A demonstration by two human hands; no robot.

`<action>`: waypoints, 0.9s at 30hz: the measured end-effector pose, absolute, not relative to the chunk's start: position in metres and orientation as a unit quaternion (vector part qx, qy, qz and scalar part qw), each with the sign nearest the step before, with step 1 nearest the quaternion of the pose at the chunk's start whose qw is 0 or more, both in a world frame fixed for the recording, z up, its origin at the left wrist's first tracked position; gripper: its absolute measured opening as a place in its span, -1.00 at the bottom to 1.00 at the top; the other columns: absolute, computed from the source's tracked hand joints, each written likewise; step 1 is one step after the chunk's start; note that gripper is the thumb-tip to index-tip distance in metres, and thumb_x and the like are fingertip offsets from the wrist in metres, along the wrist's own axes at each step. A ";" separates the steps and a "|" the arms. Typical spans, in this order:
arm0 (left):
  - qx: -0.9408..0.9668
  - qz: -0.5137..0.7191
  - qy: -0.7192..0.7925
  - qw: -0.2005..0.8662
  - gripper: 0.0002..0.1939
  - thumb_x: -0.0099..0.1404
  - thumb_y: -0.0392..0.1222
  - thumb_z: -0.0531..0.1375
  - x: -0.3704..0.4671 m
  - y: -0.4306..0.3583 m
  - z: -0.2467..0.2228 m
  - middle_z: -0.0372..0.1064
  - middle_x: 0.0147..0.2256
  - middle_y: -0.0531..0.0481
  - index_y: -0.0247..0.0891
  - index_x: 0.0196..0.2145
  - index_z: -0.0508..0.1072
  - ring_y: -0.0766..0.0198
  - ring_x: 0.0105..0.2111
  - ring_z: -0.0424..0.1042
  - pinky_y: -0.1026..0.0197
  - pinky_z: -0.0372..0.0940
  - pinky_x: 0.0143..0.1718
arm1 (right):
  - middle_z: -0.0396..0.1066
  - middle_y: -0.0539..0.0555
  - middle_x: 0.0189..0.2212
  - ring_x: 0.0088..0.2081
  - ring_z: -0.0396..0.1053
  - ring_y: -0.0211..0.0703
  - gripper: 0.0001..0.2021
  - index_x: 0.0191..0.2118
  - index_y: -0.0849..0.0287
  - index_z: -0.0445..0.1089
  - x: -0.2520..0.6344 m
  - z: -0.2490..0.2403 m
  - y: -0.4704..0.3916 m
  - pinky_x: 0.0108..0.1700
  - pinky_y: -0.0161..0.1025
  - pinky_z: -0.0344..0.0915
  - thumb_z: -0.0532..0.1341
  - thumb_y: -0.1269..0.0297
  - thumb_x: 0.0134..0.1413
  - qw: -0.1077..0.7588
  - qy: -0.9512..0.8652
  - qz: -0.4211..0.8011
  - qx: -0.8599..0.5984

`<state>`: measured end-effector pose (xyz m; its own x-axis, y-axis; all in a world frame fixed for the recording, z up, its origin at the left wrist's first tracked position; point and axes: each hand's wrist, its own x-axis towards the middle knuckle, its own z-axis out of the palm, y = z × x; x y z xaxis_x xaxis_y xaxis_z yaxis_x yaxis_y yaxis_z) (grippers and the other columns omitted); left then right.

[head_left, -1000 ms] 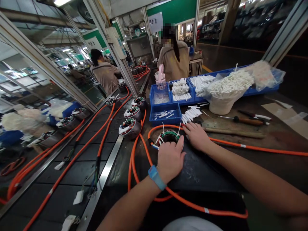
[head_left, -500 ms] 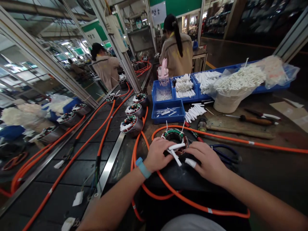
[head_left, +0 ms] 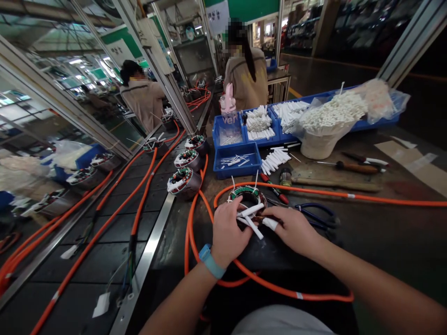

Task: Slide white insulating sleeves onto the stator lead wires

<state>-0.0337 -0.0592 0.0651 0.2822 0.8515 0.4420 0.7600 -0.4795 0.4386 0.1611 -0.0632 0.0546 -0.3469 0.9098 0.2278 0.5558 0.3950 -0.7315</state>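
On the dark workbench in front of me lies a motor stator (head_left: pixel 240 191), a ring with a green-and-white top and copper windings. My left hand (head_left: pixel 228 228) is wrapped over its left and near rim, its fingertips partly hidden. White sleeves (head_left: pixel 254 228) stick out crosswise beside that hand's fingers, over the near side of the ring. My right hand (head_left: pixel 295 230) is at the near right rim. Its finger and white-wrapped thumb are pressed together on copper wire (head_left: pixel 259 218), partly covered by the sleeves. Two thin white ties stand up from the far rim.
Behind the stator are a blue tray (head_left: pixel 237 170), a pile of white sleeves (head_left: pixel 275 160) and a bagged tub (head_left: pixel 316 146). A hammer (head_left: pixel 335 184), pliers (head_left: pixel 317 209) and a screwdriver (head_left: pixel 356 167) lie right. An orange cable (head_left: pixel 314 190) loops around. More stators (head_left: pixel 185 184) stand left; co-workers sit beyond.
My right thumb and finger have closed together at the copper wire; they were apart before. My left hand has shifted on the ring, its fingers raised more. The whole view has swung slightly.
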 end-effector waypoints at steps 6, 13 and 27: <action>0.752 0.364 0.539 0.110 -0.42 0.03 -0.37 0.21 -0.024 -0.061 0.064 0.40 -0.31 0.02 -0.18 0.03 0.21 0.13 -0.19 0.36 -0.08 0.15 0.02 | 0.47 0.08 -0.19 -0.19 0.44 -0.14 -0.69 -0.07 0.14 0.33 0.147 0.053 -0.084 -0.14 -0.20 0.36 0.05 0.49 0.06 0.364 -0.769 0.326 -0.413; 0.765 0.365 0.520 0.103 -0.44 0.07 -0.33 0.18 -0.027 -0.061 0.059 0.39 -0.28 0.00 -0.18 0.05 0.17 0.12 -0.15 0.37 -0.12 0.09 0.08 | 0.42 0.19 -0.14 -0.14 0.39 -0.05 -0.55 0.05 0.23 0.21 0.146 0.044 -0.095 -0.11 -0.10 0.35 0.05 0.50 -0.04 0.349 -0.828 0.162 -0.408; 0.771 0.350 0.511 0.148 -0.50 0.07 -0.41 0.05 -0.032 -0.054 0.058 0.41 -0.32 0.05 -0.20 0.00 0.21 0.20 -0.22 0.38 -0.09 0.09 0.09 | 0.39 0.18 -0.40 -0.29 0.33 -0.07 -0.70 -0.21 0.31 0.41 0.114 0.077 -0.079 -0.11 -0.07 0.27 -0.08 0.46 0.21 0.365 -0.888 -0.098 -0.263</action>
